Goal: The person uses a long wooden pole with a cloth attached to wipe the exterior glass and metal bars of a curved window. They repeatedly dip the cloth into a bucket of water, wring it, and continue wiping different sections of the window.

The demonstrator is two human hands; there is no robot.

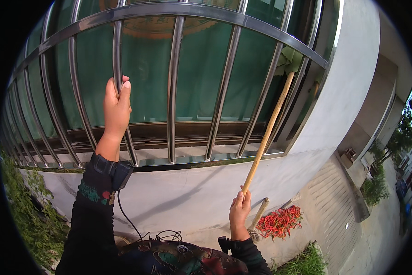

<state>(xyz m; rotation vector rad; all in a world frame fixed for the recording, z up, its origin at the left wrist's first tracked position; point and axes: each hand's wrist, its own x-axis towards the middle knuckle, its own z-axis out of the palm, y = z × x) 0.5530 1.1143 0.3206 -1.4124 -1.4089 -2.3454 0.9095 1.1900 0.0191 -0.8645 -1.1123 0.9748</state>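
My left hand (118, 110) is wrapped around an upright metal bar (117, 44) of a window grille. Lower and to the right, my right hand (239, 209) grips a wooden stick (269, 127) near its bottom end. The stick slants up to the right, and a pale green cloth (290, 60) sits at its upper end. That cloth is by the grille's right end, partly hidden by the bars and a crossbar (209, 13). Behind the bars is a window pane (144, 82) with green showing in it, above a dark window frame (151, 132).
Red chili peppers (280, 221) lie spread on the concrete ground, beside a thick wooden handle (260, 213) leaning near the pale wall (192, 192). Leafy plants (30, 213) grow at left, grass (304, 259) at lower right. A black cable (123, 211) hangs from my left wrist device (122, 174).
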